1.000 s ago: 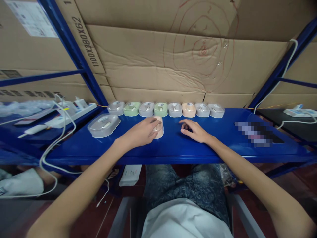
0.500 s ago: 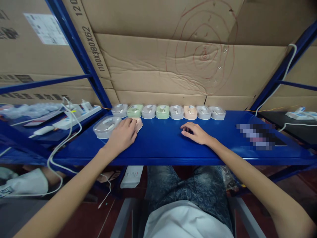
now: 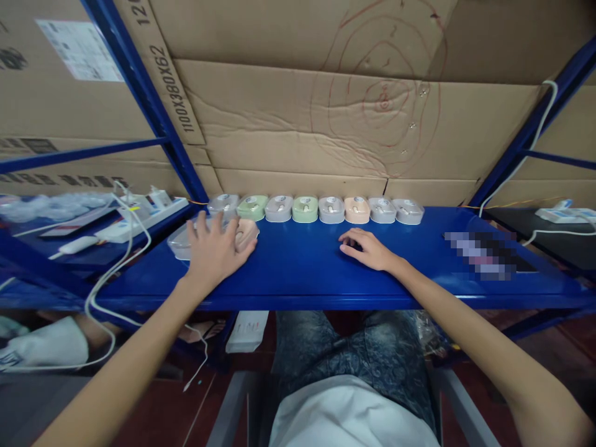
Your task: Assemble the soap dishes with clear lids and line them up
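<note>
Left hand (image 3: 215, 249) shifted leftward across blue table (image 3: 316, 273) since a second ago, fingers now spread wide over pink case (image 3: 246, 233) beside clear lid (image 3: 179, 243). Right hand (image 3: 367, 248) unmoved, loosely curled, holding nothing.

Both arms bare to past the elbow, no sleeves, no watch or rings. Left hand (image 3: 212, 251), right hand (image 3: 370, 249). White shirt (image 3: 349, 413) hem, dark patterned grey-blue trousers (image 3: 354, 347) below the shelf (image 3: 326, 273).
</note>
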### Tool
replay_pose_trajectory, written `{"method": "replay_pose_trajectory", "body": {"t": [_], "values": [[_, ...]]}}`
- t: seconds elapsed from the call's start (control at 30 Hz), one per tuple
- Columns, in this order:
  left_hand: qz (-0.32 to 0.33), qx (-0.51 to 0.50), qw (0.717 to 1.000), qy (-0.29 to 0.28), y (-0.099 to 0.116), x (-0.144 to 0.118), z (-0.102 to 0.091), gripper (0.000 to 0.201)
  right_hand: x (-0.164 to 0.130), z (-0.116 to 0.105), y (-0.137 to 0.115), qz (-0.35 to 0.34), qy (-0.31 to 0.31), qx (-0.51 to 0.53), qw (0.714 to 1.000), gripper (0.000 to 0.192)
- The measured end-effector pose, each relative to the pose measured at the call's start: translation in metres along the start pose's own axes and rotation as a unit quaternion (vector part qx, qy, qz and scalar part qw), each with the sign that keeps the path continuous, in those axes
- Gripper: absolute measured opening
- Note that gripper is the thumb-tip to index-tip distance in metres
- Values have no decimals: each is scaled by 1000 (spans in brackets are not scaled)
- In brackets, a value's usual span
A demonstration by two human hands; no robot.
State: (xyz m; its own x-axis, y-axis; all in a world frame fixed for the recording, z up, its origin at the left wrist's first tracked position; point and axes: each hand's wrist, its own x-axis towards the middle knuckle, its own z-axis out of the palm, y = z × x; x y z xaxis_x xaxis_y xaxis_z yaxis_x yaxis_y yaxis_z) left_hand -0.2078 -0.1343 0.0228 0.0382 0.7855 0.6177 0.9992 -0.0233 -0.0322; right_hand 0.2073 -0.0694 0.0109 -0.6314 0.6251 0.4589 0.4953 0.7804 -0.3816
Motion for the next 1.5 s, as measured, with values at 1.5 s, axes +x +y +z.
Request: {"method": "replay_pose_trajectory", "body": {"t": [1.5], "values": [[-162,19,981,-107,11,18,2,71,-51,-93,94,338,17,-440,832,67]]}}
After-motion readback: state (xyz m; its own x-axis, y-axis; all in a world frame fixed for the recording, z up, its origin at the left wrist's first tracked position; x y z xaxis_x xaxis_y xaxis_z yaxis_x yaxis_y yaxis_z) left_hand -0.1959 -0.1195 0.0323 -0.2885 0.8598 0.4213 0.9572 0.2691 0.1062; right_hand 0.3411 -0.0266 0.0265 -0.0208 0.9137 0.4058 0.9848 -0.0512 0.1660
